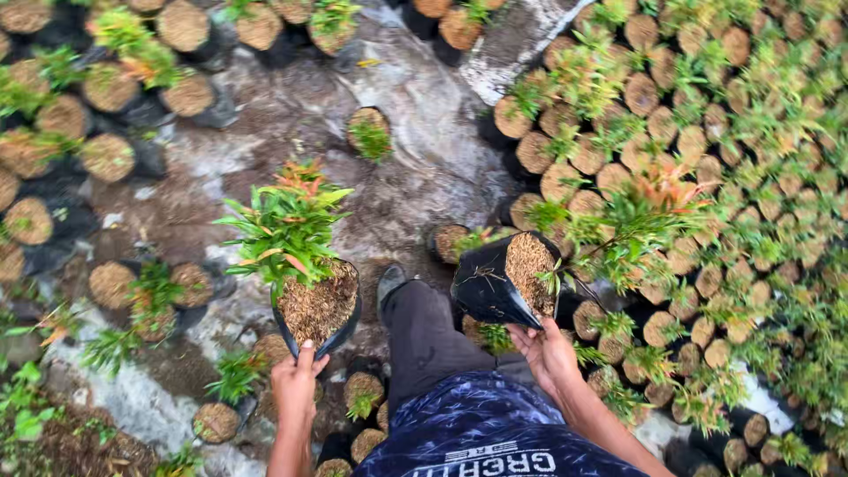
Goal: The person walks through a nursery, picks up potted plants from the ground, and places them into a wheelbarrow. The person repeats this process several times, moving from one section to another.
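Note:
My left hand (298, 382) grips the near rim of a black nursery bag (318, 311) filled with brown husk, holding a bushy green seedling with orange-red tips (287, 221) upright. My right hand (548, 352) holds a second black bag (501, 283) by its lower edge; this bag tilts to the right, and its seedling (640, 216) leans out over the packed bags on that side. Between the two bags my dark trouser leg and shoe (393, 283) stand on wet plastic sheeting.
Dense rows of bagged seedlings (707, 132) fill the right side. More bags (106, 88) line the upper left and lower left. A lone bag (368, 131) stands on the muddy sheeted path (424, 106) running up the middle.

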